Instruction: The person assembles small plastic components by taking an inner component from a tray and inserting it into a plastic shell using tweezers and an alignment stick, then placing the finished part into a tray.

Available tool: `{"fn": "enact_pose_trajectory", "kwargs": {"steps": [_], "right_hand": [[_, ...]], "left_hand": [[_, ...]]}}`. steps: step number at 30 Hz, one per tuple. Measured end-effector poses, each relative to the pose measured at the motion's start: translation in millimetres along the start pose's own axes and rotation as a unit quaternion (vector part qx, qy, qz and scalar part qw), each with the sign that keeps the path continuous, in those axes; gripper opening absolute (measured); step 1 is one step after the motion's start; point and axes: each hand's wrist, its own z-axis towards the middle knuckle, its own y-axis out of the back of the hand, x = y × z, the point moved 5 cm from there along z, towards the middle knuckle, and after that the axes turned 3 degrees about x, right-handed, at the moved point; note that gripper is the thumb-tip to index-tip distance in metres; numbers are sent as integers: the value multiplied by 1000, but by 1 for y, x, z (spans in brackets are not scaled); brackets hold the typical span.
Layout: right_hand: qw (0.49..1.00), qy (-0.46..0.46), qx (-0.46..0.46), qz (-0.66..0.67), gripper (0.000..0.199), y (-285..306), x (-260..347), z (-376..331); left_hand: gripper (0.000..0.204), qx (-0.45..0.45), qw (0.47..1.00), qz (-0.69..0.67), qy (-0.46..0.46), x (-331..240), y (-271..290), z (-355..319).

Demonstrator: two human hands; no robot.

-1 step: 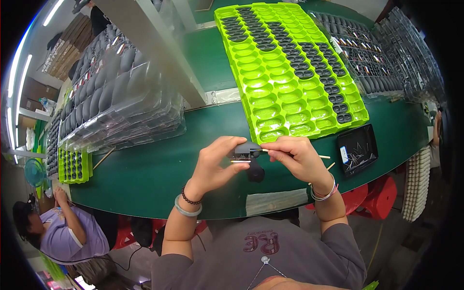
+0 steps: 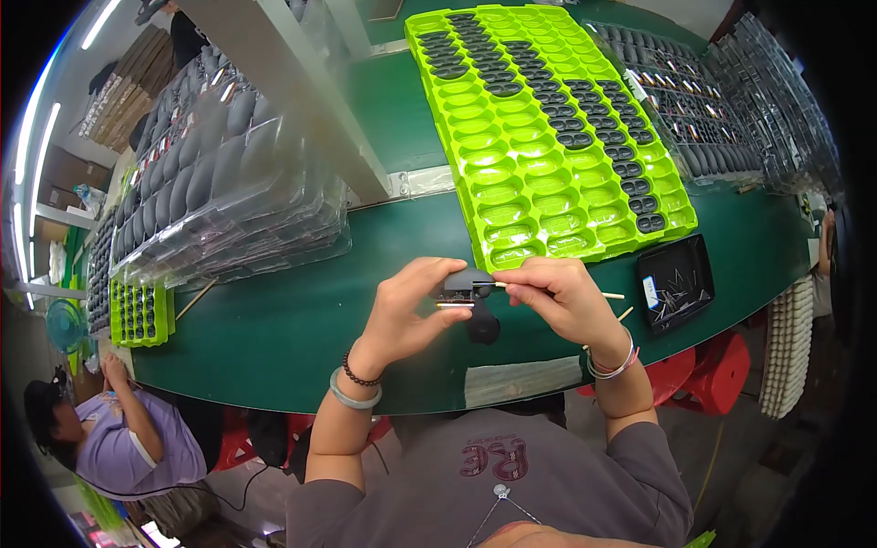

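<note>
Across the green table (image 2: 301,320), largest: a lime-green moulded tray (image 2: 539,137), partly filled with small dark parts. Left of that tray, stacks of clear blister trays (image 2: 219,201) holding dark oval pieces. Just off the tray's near right corner, a small black dish (image 2: 676,279) of thin pins. Just below the tray's near edge, left hand (image 2: 406,310) pinched closed around a small dark part (image 2: 466,288); right hand (image 2: 562,297) gripping a thin wooden stick (image 2: 607,295), tip touching that part. Under both, a black round piece (image 2: 484,327).
</note>
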Motion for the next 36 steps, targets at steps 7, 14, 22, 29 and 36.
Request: {"fn": "enact_pose_trajectory", "kwargs": {"steps": [7, 14, 22, 29, 36], "right_hand": [[999, -35, 30, 11, 22, -2, -7, -1], [998, -36, 45, 8, 26, -5, -11, -1], [995, -53, 79, -43, 10, -15, -15, 0], [995, -34, 22, -93, 16, -21, -15, 0], [987, 17, -97, -123, 14, -6, 4, -1]], "left_hand": [[47, 16, 1000, -8, 4, 4, -3, 0], [47, 17, 1000, 8, -18, 3, -3, 0], [47, 41, 998, 44, -35, 2, -12, 0], [46, 43, 995, 79, -46, 2, -13, 1], [46, 11, 1000, 16, 20, 4, 0, 2]]}}
